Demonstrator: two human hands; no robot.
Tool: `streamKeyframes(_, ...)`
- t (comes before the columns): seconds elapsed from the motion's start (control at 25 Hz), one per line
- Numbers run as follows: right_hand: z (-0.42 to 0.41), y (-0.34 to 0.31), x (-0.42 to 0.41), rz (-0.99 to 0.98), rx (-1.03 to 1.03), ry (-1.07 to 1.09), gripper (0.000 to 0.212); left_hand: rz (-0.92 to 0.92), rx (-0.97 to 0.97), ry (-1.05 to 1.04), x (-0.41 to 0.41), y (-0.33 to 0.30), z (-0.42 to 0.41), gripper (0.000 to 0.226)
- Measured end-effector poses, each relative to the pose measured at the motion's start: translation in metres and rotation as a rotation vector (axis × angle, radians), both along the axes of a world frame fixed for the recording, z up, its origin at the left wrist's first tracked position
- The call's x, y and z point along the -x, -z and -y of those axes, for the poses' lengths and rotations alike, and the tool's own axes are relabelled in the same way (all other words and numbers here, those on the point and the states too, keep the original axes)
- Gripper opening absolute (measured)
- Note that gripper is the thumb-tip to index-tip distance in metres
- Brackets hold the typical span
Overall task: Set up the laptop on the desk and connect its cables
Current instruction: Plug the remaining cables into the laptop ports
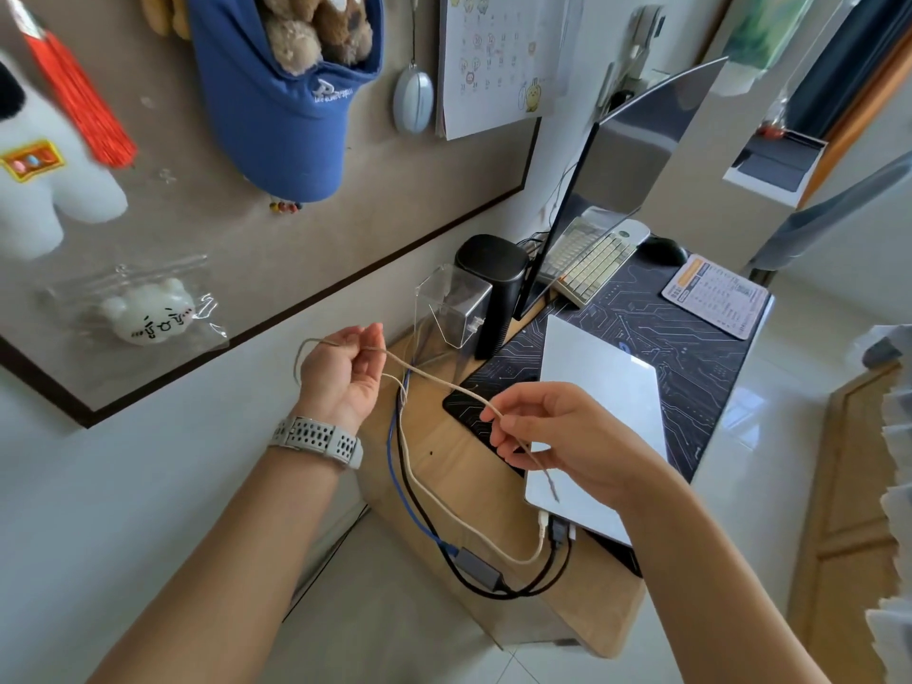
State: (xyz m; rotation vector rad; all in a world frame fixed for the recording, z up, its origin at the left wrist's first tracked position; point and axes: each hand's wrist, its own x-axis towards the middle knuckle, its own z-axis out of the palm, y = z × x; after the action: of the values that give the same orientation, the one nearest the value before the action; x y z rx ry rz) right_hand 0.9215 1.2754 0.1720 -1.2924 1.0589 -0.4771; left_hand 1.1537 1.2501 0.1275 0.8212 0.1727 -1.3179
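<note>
While both hands hang above the desk [444,456] at centre frame, a thin beige braided cord [439,382] stretches between them, running from upper left down to lower right. The left hand [340,372], with a grey perforated watch band [318,441] on its wrist, has its fingers curled and pinching the cord, a loop arching out past its knuckles. The right hand [548,431] pinches the cord between thumb and fingertips; the loose end dangles below it over the laptop [602,387]. That laptop, a flat white slab with its lid shut, lies on a black circuit-patterned mat [691,348], its long axis running from lower centre toward upper right. At its near edge, white and black plugs [555,528] sit in its ports, with a blue cable [399,481] reaching a grey adapter [481,567] on the pale wood.
</note>
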Motion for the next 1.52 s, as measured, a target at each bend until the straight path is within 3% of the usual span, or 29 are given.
streamKeyframes(0.2,0.001,0.002,-0.014,0.329,-0.164,0.21,0.02,0.221,0.018,0.495,0.032,0.007,-0.034,0.034)
streamKeyframes(0.32,0.004,0.001,-0.023,0.456,-0.21,0.293,0.02,0.459,0.175,0.877,0.054,0.003,-0.052,0.019)
streamKeyframes(0.48,0.007,0.001,-0.025,0.529,-0.217,0.408,0.021,0.502,0.359,1.107,0.059,0.0,-0.061,0.017)
streamKeyframes(0.8,0.005,0.007,-0.018,0.421,-0.171,0.533,0.012,0.365,0.51,0.955,0.067,-0.013,-0.068,0.02)
streamKeyframes(0.92,-0.003,0.006,-0.021,0.319,-0.136,0.497,0.011,0.32,0.555,0.892,0.073,-0.024,-0.07,0.009)
streamKeyframes(1.12,-0.007,0.006,-0.02,0.07,0.198,0.569,0.012,0.205,0.523,0.767,0.08,-0.033,-0.068,0.008)
streamKeyframes(1.24,-0.017,-0.001,-0.015,0.134,0.466,0.532,0.01,0.194,0.509,0.704,0.082,-0.035,-0.066,0.012)
streamKeyframes(1.32,-0.025,-0.004,-0.016,0.19,0.539,0.481,0.012,0.178,0.482,0.654,0.084,-0.034,-0.064,0.014)
streamKeyframes(1.52,-0.04,0.009,-0.022,0.326,0.427,0.522,0.012,0.155,0.462,0.517,0.092,-0.029,-0.059,0.014)
